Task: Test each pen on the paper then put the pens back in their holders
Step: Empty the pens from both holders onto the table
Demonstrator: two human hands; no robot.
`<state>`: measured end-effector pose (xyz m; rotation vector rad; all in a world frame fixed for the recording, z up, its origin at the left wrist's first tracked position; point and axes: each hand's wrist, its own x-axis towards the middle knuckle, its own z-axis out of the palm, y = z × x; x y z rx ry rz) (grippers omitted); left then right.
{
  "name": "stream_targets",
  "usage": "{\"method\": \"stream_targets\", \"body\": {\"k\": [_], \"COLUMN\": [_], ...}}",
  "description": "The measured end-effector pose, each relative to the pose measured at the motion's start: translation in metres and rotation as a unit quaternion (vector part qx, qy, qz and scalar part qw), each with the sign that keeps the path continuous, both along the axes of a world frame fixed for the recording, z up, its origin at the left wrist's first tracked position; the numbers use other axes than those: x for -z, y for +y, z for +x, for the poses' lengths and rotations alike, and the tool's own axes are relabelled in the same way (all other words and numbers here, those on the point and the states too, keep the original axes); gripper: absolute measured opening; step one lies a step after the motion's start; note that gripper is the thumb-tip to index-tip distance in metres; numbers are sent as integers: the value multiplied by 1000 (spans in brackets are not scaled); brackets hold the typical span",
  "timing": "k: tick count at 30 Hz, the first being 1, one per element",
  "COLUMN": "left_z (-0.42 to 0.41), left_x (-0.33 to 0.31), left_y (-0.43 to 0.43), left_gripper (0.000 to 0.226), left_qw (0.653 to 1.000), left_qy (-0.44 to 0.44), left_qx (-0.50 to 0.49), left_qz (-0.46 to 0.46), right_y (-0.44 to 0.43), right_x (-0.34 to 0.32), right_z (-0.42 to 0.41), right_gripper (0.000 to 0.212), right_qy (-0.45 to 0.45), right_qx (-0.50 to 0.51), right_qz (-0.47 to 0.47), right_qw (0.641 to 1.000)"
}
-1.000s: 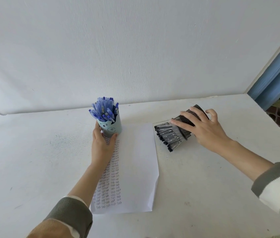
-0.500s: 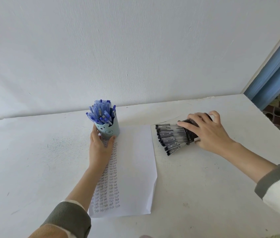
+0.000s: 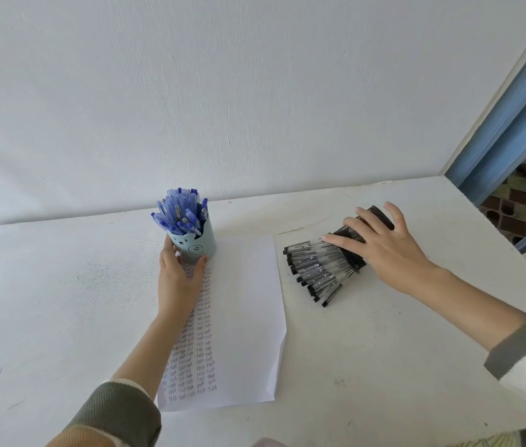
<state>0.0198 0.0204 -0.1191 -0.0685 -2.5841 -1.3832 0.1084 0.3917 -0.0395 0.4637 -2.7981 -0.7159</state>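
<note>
The left hand (image 3: 179, 275) cups the base of the light-blue holder (image 3: 195, 245), thumb curled round one side and the fingers pressed together round the other, most likely to steady it; it stands upright on the far left corner of the paper (image 3: 242, 317) and is crammed with blue pens (image 3: 179, 211) that fan out above its rim, which probably makes it top-heavy; the paper lies flat on the white table (image 3: 61, 301) between the two holders, its left part filled with neat columns of the word "Test" and its right part bare, so there is room for more trials; the right hand (image 3: 384, 246) lies over the black mesh holder (image 3: 353, 254), which rests on its side just beside the paper's right edge, mouth turned toward the sheet; the fingers are spread wide and nearly straight across the mesh, the thumb lifted clear at the far end, pressing rather than gripping, which I judge keeps the round body from rolling; the black pens (image 3: 316, 269) stick out of the mouth in a fan on the table, partly inside the holder, none of them in either hand; lying this way they look easy to draw out one at a time; both holders sit close to the sheet, so a pen can go from holder to paper and back with little travel
</note>
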Motion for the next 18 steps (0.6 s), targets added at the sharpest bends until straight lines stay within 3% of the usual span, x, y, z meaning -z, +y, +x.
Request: {"method": "stream_targets", "body": {"k": [5, 9, 14, 18], "left_z": [1, 2, -9, -14], "left_x": [1, 1, 1, 2], "left_y": [1, 3, 5, 2], "left_gripper": [78, 78, 104, 99], "left_qw": [1000, 1000, 999, 999], "left_qy": [-2, -3, -16, -17], "left_qx": [-2, -3, -7, -10], "left_qz": [6, 16, 43, 35], "right_y": [-7, -4, -16, -16], "right_x": [-7, -9, -9, -14], "right_z": [-1, 1, -1, -5], "right_gripper": [100, 109, 106, 96], "right_qy": [-8, -42, -51, -44], "right_qx": [20, 47, 34, 29], "right_qz": [7, -22, -49, -43], "right_qw": [1000, 998, 997, 998]}}
